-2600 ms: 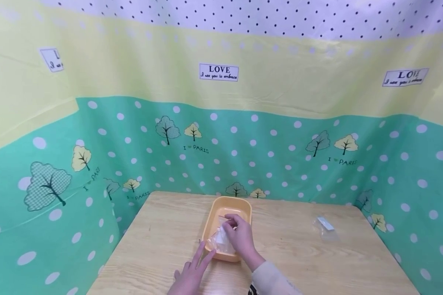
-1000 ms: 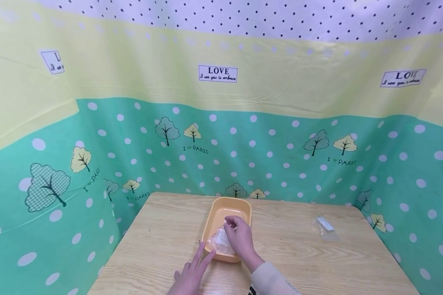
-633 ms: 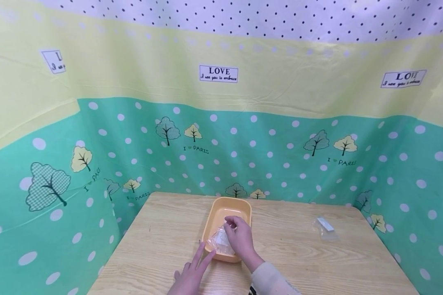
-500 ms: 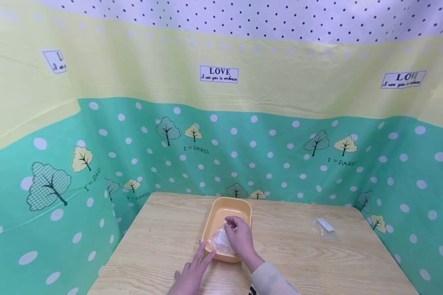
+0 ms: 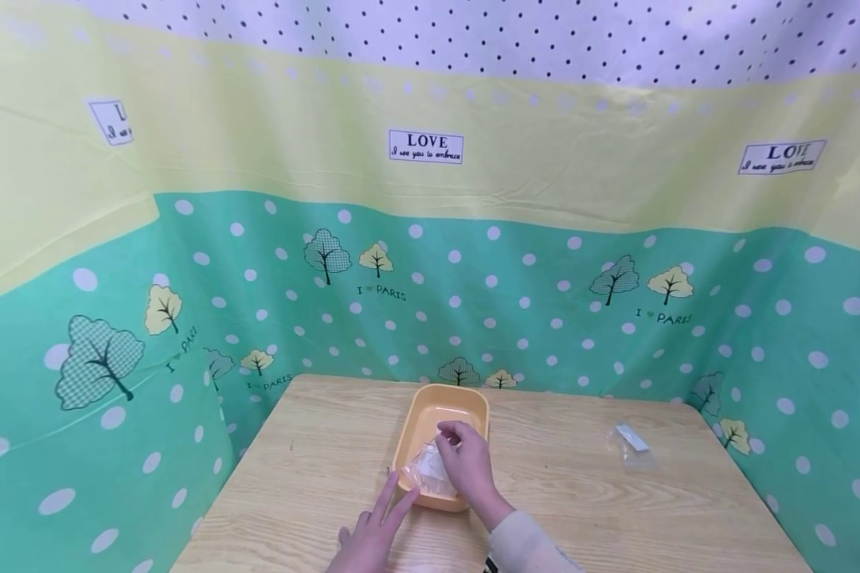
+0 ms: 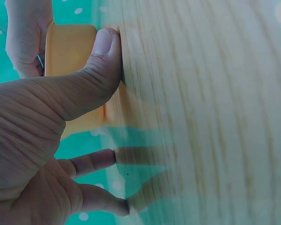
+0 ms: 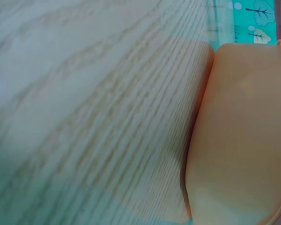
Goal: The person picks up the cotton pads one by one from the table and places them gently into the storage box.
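A small clear plastic bag [image 5: 428,471] with something white in it lies in the near half of an orange tray [image 5: 440,407]. My right hand [image 5: 469,463] reaches over the tray's right side. Its thumb and fingers pinch the upper end of the bag, partly hiding it. With fingers spread, my left hand [image 5: 374,532] touches the tray's near left rim and the bag's edge. In the left wrist view its thumb [image 6: 100,61] stretches along the tray's outer wall, the other fingers apart. The right wrist view shows mostly the tray's side [image 7: 243,122].
A second clear bag [image 5: 639,457] with a white strip [image 5: 631,437] lies on the wooden table [image 5: 566,509], to the right of the tray. Green and yellow patterned cloth [image 5: 473,318] hangs behind and at both sides of the table.
Since 2.6 seconds ago, the bag's red-edged upper part has come down from above the right fingertips. Over the last second the hands and tray hold nearly still.
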A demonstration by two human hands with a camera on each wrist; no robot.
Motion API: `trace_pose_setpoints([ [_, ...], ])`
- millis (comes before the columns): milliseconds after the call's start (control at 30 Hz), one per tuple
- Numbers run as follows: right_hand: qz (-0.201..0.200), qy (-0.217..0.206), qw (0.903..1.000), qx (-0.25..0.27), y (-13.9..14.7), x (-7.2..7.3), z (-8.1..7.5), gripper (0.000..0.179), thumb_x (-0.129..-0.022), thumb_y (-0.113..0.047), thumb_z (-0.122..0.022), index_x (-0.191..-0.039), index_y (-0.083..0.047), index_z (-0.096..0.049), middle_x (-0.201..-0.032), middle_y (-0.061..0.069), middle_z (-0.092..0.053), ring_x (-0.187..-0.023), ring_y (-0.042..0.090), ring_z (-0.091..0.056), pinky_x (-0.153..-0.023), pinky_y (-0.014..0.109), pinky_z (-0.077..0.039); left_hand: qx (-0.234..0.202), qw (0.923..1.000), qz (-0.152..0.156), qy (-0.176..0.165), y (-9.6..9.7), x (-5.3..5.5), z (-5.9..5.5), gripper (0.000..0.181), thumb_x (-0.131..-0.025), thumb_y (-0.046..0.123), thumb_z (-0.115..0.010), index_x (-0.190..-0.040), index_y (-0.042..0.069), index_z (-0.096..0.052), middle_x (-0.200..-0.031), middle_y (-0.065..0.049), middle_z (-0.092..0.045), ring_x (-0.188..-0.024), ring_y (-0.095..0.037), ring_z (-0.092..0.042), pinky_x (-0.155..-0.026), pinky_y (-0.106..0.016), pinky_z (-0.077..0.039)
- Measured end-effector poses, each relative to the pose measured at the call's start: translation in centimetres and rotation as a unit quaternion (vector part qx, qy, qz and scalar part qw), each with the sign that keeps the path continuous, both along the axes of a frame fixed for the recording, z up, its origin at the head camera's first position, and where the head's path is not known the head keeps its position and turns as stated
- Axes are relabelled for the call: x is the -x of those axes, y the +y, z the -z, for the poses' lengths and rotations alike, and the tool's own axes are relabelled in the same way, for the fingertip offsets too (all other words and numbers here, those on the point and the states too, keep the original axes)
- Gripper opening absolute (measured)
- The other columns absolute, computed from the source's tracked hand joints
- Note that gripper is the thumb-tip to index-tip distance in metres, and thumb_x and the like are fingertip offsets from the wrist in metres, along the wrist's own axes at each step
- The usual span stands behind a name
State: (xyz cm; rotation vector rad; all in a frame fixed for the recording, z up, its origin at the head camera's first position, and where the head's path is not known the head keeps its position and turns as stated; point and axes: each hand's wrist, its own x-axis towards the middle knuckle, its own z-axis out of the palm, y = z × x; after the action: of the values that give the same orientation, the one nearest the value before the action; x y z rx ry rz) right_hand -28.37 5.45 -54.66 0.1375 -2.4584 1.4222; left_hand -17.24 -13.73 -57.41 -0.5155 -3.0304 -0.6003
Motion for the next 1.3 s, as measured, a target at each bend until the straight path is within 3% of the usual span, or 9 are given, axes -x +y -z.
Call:
trace_pose_setpoints([
  [467,-0.002,0.019,0.9998,0.011,0.2,0.0,-0.4,0.018,-0.092,-0.017,-0.068,-0.11,-0.018,-0.071,-0.094,-0.008,-0.067,-0.087,0.007,-0.059,-0.072,0.018,-0.052,-0.001,1.0,-0.001,0.001,-0.1,0.2,0.3,0.122,-0.055,0.089,-0.063,-0.157,0.04,-0.017,-0.169,-0.004,-0.002,-0.107,-0.039,-0.059,-0.069,-0.089,-0.035],
  [633,0.011,0.023,0.9997,0.004,0.7,0.0,-0.6,0.018,-0.091,-0.017,-0.069,-0.109,-0.019,-0.071,-0.094,-0.009,-0.067,-0.088,0.008,-0.059,-0.074,0.02,-0.051,-0.005,1.0,0.002,0.004,-0.1,0.2,0.2,0.118,-0.06,0.081,-0.069,-0.157,0.039,-0.018,-0.169,-0.006,-0.002,-0.106,-0.038,-0.059,-0.069,-0.089,-0.036],
  [767,0.025,0.005,0.9996,0.009,1.6,-0.1,-0.9,0.018,-0.091,-0.019,-0.069,-0.109,-0.02,-0.071,-0.094,-0.009,-0.067,-0.089,0.008,-0.059,-0.075,0.021,-0.051,-0.006,1.0,-0.002,0.004,-0.1,0.1,0.2,0.119,-0.058,0.084,-0.067,-0.157,0.039,-0.019,-0.168,-0.007,-0.003,-0.106,-0.039,-0.059,-0.069,-0.089,-0.035],
  [1000,0.047,-0.024,0.9986,0.007,4.9,0.2,-0.9,0.024,-0.092,-0.022,-0.068,-0.116,-0.02,-0.069,-0.099,-0.008,-0.067,-0.094,0.01,-0.059,-0.08,0.023,-0.054,-0.009,0.9999,0.0,-0.007,-0.1,0.1,0.2,0.122,-0.056,0.087,-0.064,-0.157,0.038,-0.017,-0.168,-0.007,0.0,-0.109,-0.04,-0.058,-0.069,-0.09,-0.033],
  [1300,0.097,0.024,0.9935,-0.054,12.2,0.5,-0.7,0.025,-0.092,-0.019,-0.068,-0.117,-0.014,-0.069,-0.103,0.0,-0.07,-0.095,0.015,-0.061,-0.079,0.028,-0.054,-0.011,0.9996,0.002,-0.027,0.1,0.2,0.2,0.122,-0.056,0.087,-0.064,-0.157,0.04,-0.014,-0.168,-0.007,0.002,-0.111,-0.042,-0.057,-0.069,-0.092,-0.03],
])
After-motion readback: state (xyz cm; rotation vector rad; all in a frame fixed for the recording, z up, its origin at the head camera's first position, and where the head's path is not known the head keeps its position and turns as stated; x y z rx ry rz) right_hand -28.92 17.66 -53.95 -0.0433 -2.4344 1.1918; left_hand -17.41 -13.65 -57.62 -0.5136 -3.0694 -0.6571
